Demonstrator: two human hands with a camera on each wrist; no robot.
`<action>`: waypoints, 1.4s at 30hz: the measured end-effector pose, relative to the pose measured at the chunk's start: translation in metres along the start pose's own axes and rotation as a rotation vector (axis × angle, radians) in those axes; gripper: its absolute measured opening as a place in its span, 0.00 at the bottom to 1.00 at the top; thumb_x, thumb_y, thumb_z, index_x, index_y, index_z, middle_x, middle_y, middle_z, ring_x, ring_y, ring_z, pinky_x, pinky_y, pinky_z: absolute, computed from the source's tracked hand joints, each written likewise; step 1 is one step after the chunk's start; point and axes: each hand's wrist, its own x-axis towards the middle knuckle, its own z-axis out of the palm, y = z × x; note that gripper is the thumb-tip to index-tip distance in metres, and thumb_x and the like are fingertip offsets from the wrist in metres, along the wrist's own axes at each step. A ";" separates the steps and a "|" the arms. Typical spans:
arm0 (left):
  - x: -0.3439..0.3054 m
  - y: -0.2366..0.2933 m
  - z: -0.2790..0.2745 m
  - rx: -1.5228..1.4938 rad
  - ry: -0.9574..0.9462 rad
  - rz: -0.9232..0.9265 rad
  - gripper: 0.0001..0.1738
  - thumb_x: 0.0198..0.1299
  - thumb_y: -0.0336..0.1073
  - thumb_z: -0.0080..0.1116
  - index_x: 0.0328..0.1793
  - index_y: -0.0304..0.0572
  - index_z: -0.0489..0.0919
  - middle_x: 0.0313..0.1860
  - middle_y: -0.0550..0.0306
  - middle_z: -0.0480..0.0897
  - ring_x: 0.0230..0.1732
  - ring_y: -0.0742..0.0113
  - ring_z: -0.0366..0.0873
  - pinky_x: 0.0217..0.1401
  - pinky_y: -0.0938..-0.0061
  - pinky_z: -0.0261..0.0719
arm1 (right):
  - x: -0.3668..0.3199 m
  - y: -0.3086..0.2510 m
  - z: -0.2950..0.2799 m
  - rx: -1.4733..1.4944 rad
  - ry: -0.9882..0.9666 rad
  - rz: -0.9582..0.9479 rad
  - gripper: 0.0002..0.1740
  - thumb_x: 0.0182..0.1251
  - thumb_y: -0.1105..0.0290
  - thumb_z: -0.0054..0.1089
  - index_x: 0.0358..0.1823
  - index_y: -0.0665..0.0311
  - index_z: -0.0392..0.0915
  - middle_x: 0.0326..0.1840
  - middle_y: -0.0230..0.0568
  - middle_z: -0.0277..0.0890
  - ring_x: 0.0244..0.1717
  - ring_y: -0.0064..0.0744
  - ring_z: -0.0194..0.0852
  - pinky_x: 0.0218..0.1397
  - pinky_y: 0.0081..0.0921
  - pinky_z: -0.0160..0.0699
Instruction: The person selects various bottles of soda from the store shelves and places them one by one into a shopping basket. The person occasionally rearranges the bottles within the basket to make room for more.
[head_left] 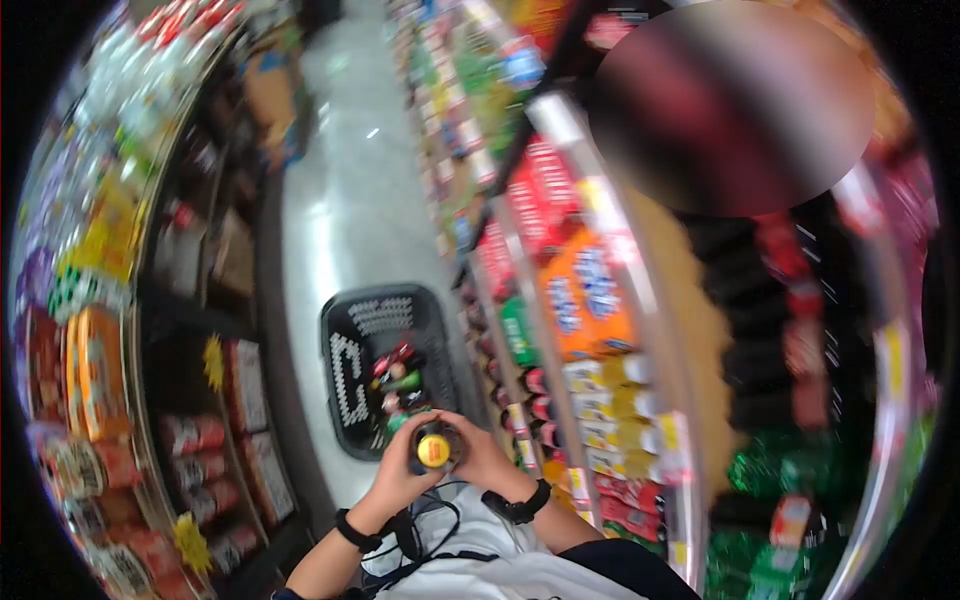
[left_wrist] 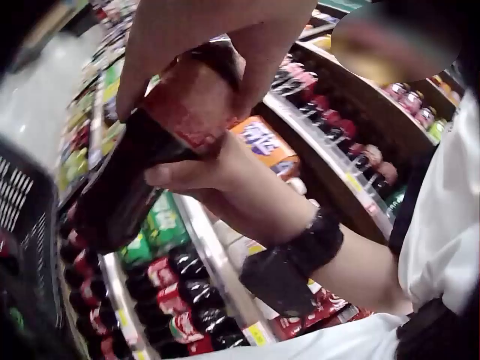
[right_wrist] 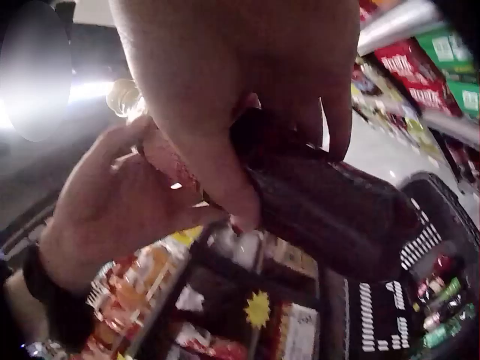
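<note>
Both hands hold one dark drink bottle (left_wrist: 124, 184) with a yellow cap (head_left: 433, 451), in front of the body. In the head view the cap points up at the camera. My left hand (head_left: 402, 468) grips the bottle from the left, around its label (left_wrist: 191, 105). From the other side my right hand (head_left: 484, 462) has its fingers and thumb around the bottle, as the right wrist view shows. The bottle's dark lower end slants down and away from the hands. Beyond it, a black shopping basket (head_left: 328, 372) holds several small bottles (head_left: 405, 380).
Drink shelves run along the right, with orange packs (head_left: 590, 290), red cartons (head_left: 540, 190) and dark bottles (left_wrist: 180, 300). Packaged goods (head_left: 95, 370) fill the left shelves. A grey aisle floor (head_left: 345, 180) stretches ahead, with a cardboard box (head_left: 270, 100) at its left.
</note>
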 end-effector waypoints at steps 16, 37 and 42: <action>0.036 -0.529 -0.058 -0.865 1.024 -1.001 0.21 0.61 0.33 0.57 0.60 0.51 0.68 0.48 0.63 0.75 0.49 0.70 0.73 0.48 0.68 0.75 | 0.186 0.435 0.269 -0.737 -0.611 0.163 0.22 0.53 0.75 0.57 0.52 0.59 0.68 0.45 0.44 0.74 0.51 0.47 0.73 0.50 0.46 0.70; 0.075 -0.660 -0.043 -0.754 0.478 -1.077 0.22 0.63 0.40 0.49 0.63 0.46 0.69 0.52 0.59 0.79 0.52 0.68 0.75 0.54 0.71 0.67 | 0.181 0.594 0.336 -0.990 -0.400 0.177 0.26 0.65 0.65 0.50 0.66 0.57 0.65 0.70 0.47 0.59 0.69 0.47 0.58 0.67 0.59 0.55; 0.064 -0.608 -0.036 -0.675 0.376 -1.045 0.14 0.64 0.38 0.48 0.55 0.48 0.73 0.46 0.64 0.80 0.45 0.72 0.77 0.47 0.74 0.69 | 0.151 0.529 0.292 -0.444 -0.779 0.513 0.20 0.55 0.69 0.59 0.51 0.64 0.74 0.40 0.57 0.78 0.44 0.57 0.77 0.48 0.46 0.76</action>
